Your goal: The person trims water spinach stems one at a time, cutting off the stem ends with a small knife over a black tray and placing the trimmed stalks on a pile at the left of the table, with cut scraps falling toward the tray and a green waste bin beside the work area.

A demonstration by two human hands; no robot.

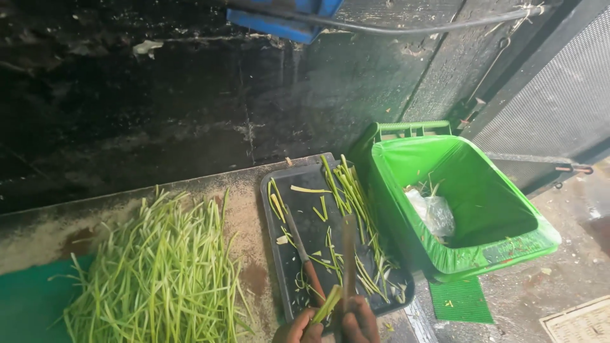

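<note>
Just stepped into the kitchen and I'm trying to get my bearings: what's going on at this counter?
A person stands at a worn counter, both hands at the near edge of a black tray. The left hand pinches a green stem; the right hand holds a blurred upright strip, possibly a blade. A wooden-handled knife lies on the tray among trimmings. A big pile of green stems sits to the left, and a green bin with scraps to the right.
</note>
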